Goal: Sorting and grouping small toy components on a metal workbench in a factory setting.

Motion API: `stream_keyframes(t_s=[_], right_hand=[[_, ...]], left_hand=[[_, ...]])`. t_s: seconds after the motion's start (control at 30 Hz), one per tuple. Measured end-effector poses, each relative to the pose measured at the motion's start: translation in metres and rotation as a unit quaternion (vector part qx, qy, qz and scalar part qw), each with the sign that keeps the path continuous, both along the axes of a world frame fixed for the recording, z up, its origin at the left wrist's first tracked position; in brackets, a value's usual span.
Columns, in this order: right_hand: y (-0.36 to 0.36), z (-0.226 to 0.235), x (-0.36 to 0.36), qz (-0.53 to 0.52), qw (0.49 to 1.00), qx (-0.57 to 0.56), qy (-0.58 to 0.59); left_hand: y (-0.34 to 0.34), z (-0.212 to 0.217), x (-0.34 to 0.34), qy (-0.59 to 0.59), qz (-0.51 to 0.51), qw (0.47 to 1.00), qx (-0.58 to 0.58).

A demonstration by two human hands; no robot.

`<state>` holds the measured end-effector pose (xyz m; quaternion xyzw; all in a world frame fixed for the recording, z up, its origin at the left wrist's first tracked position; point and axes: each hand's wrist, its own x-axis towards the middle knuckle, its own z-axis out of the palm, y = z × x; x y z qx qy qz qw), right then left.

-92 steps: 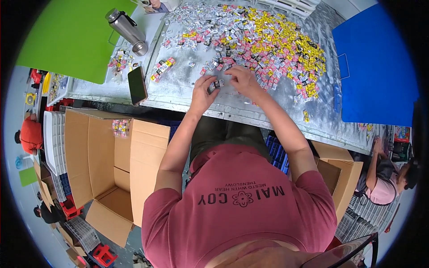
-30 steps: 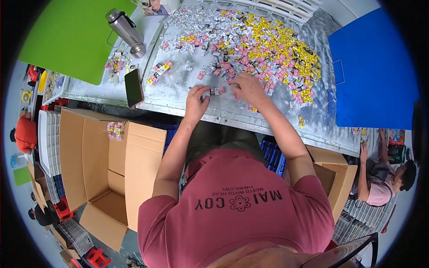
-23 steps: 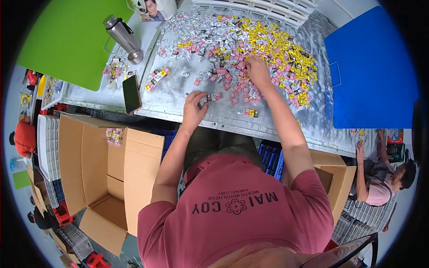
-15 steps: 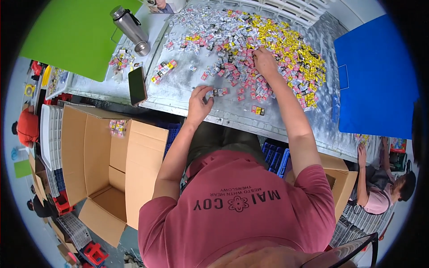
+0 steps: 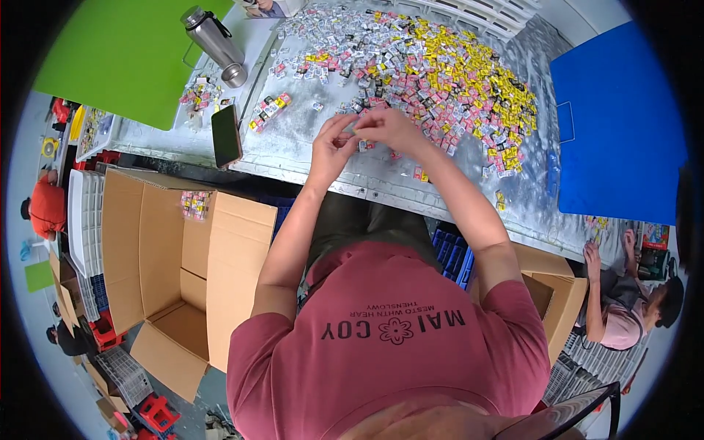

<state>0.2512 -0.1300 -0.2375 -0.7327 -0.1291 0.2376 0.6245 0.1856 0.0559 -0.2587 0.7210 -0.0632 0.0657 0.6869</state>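
My left hand (image 5: pixel 332 152) and my right hand (image 5: pixel 391 130) meet just above the near part of the metal worktable (image 5: pixel 293 158), fingertips almost touching. The left fingers are pinched at a short row of small coloured blocks (image 5: pixel 364 146), mostly covered by my hands. My right thumb and fingers are closed together beside it; what they hold is too small to make out. Beyond my hands spreads a large heap of loose small blocks (image 5: pixel 440 88) in pink, yellow, white and black. Left of it lies a neat bundle of such blocks (image 5: pixel 270 111).
A dark phone (image 5: pixel 226 137) and a steel flask (image 5: pixel 214 45) stand or lie at the left. An open cardboard box (image 5: pixel 242 271) is below the table edge. Green (image 5: pixel 132 59) and blue (image 5: pixel 616 125) panels flank the table; a co-worker's hand (image 5: pixel 592 255) is at right.
My right hand has come from the heap, leftward and nearer, to meet my left hand. The left hand has risen slightly and its row of blocks is now mostly hidden.
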Motion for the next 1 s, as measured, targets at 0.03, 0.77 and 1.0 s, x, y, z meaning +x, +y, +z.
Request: stream_keyframes(t_s=[0.03, 0.77, 1.0], right_hand=[[0.006, -0.001, -0.003, 0.035, 0.998, 0.052, 0.027], [-0.018, -0.027, -0.024, -0.05, 0.911, -0.275, -0.303], [-0.02, -0.024, -0.029, -0.044, 0.902, -0.283, -0.322]], left_hand=[[0.002, -0.003, 0.001, 0.018, -0.026, 0.999, -0.016], [0.04, -0.032, -0.008, -0.038, 0.049, 0.962, 0.267], [0.031, -0.022, -0.017, -0.03, 0.032, 0.968, 0.247]])
